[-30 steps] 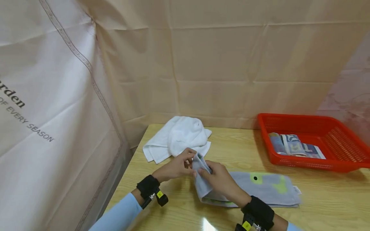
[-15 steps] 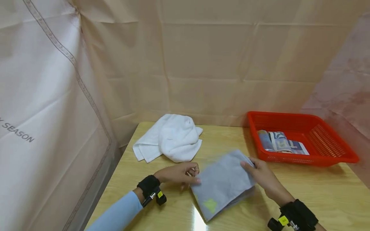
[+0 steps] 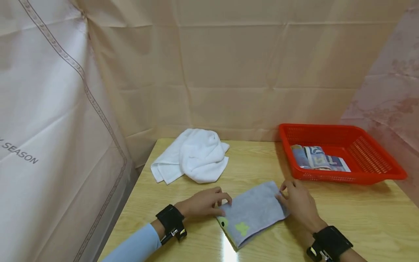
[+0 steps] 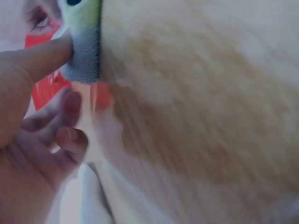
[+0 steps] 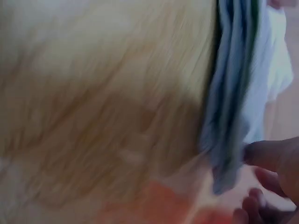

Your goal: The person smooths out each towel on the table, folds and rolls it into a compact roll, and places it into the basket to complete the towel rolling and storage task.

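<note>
A grey towel with yellow-green patches lies folded into a small rectangle on the table, set at a slant. My left hand is at its left corner; in the left wrist view the thumb touches the towel's grey edge while the other fingers bend loosely below it. At the opposite, right edge is my right hand, thumb and fingers close to the cloth. Several stacked layers of the towel show in the right wrist view, with the right thumb against their end and the fingers apart from it.
A crumpled white towel lies at the back left of the wooden table. At the back right stands a red plastic basket holding folded patterned cloth. Cloth sheets hang behind and to the left.
The grey towel has been folded over to half its length, turned to a slant and laid flat. My right hand moved right to its far edge; the left stayed near the left corner.
</note>
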Tool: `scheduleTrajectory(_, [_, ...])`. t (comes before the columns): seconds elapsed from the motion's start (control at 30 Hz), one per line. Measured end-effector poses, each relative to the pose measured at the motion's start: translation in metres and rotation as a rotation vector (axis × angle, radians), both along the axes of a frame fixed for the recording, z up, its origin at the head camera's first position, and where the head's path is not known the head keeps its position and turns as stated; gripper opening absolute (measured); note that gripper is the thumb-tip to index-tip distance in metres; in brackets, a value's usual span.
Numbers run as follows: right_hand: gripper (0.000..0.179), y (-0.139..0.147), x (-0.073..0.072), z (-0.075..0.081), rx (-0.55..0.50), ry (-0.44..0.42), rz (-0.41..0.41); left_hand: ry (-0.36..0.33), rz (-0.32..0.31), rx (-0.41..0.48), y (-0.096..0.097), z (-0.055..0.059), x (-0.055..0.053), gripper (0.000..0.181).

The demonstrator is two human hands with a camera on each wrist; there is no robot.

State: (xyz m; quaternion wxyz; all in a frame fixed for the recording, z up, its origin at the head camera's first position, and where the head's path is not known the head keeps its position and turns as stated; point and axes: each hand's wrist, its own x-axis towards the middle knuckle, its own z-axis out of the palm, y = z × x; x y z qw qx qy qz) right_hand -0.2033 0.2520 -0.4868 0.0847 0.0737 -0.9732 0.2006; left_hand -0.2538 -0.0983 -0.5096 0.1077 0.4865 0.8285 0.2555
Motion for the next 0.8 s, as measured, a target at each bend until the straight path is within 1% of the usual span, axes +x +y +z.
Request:
scheduleTrajectory(0.03, [0.027,-0.006,0.003,0.001,0.022,-0.011,0.032,0.073,-0.013,-0.011,0.001,0.001,0.003,0.032])
scheduleTrajectory(0.1, [0.019,-0.019,0.009,0.002,0.083,-0.027,0.133,0.209,-0.060,-0.022,0.003,0.004,0.009,0.027])
scheduleTrajectory(0.17, [0.021,-0.031,0.012,0.000,0.126,-0.028,0.234,0.344,-0.113,-0.025,0.007,0.005,0.013,0.024])
scheduleTrajectory(0.2, [0.025,-0.037,0.011,-0.001,0.148,-0.006,0.279,0.399,-0.138,-0.032,0.010,0.007,0.016,0.025])
scheduleTrajectory(0.23, [0.027,-0.041,0.009,-0.002,0.175,0.034,0.318,0.437,-0.162,-0.040,0.013,0.008,0.018,0.029])
scheduleTrajectory(0.3, [0.029,-0.046,-0.002,-0.003,0.212,0.156,0.382,0.496,-0.196,-0.070,0.020,0.009,0.022,0.040])
scheduleTrajectory(0.37, [0.032,-0.049,-0.014,-0.002,0.209,0.236,0.428,0.527,-0.208,-0.104,0.027,0.010,0.026,0.049])
scheduleTrajectory(0.4, [0.032,-0.049,-0.017,0.000,0.201,0.257,0.439,0.534,-0.207,-0.120,0.031,0.010,0.028,0.052])
scheduleTrajectory(0.43, [0.032,-0.049,-0.019,0.002,0.192,0.268,0.451,0.540,-0.202,-0.134,0.034,0.010,0.030,0.055])
scheduleTrajectory(0.5, [0.028,-0.047,-0.014,0.005,0.162,0.263,0.488,0.539,-0.178,-0.160,0.038,0.009,0.035,0.054])
scheduleTrajectory(0.53, [0.026,-0.045,-0.007,0.007,0.139,0.244,0.516,0.533,-0.164,-0.167,0.038,0.007,0.038,0.052])
scheduleTrajectory(0.6, [0.025,-0.042,0.009,0.009,0.110,0.174,0.581,0.528,-0.137,-0.176,0.036,0.005,0.043,0.048])
scheduleTrajectory(0.67, [0.028,-0.040,0.025,0.009,0.107,0.083,0.650,0.533,-0.119,-0.173,0.032,0.004,0.046,0.045])
scheduleTrajectory(0.7, [0.031,-0.040,0.032,0.009,0.109,0.022,0.669,0.533,-0.115,-0.169,0.030,0.003,0.048,0.044])
scheduleTrajectory(0.77, [0.037,-0.038,0.043,0.007,0.137,-0.099,0.662,0.536,-0.118,-0.156,0.029,0.003,0.050,0.042])
scheduleTrajectory(0.8, [0.040,-0.037,0.048,0.006,0.154,-0.129,0.651,0.538,-0.125,-0.150,0.030,0.003,0.050,0.041])
